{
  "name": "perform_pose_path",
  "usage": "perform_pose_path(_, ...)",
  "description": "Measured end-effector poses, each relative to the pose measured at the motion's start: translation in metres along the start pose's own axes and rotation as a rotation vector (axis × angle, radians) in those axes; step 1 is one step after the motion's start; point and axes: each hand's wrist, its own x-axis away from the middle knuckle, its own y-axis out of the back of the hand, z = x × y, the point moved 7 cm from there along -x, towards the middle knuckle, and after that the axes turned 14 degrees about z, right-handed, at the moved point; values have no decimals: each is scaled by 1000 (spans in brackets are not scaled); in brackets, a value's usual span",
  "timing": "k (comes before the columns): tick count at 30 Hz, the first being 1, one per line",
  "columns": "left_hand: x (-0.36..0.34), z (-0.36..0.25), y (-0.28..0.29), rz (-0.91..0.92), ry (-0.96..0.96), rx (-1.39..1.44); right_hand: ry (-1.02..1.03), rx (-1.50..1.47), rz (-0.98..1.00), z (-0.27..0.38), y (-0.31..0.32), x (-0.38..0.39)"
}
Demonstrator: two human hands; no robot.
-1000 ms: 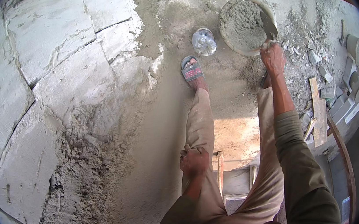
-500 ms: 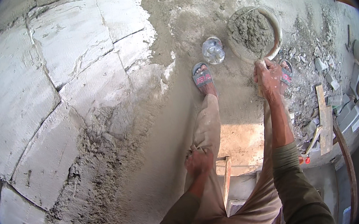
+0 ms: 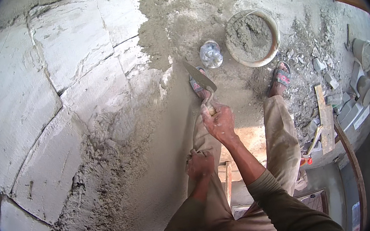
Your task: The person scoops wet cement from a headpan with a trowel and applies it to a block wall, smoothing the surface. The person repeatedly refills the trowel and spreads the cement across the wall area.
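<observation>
On the left, pale blocks [image 3: 70, 32] stand bare with dark joints showing. Nearer, rough mortar [image 3: 98, 198] lies lumpy, while the grey band [image 3: 159, 173] to its right looks smoothed, so coverage seems only partial. The left hand [image 3: 200, 164] is closed, bunching the trouser leg [image 3: 201, 134] at the knee. Just right and farther, the right hand [image 3: 220, 123] grips the trowel [image 3: 203, 79], its blade over the left sandal [image 3: 195, 86]. Far right, a bucket [image 3: 274, 37] holds ample bucket mortar [image 3: 251, 35], seemingly left to use.

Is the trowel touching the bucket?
Apart. The head view shows bare ground between the trowel, held in the right hand, and the bucket.
</observation>
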Motion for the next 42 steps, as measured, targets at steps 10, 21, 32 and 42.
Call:
perform_pose_path(10, -14, -7, -24, -94, -68, -103, 110, 735, -396, -162, 252, -204)
perform_pose_path(21, 6, -15, -2, -69, -44, -107, -144, -340, -48, -136, 210, -101)
perform_pose_path(32, -13, 9, 14, -125, -81, -125, 99, -58, -1035, 63, 122, -200)
perform_pose_path(42, -7, 4, -4, -86, -13, -49, 77, 54, -46, -19, 19, -29)
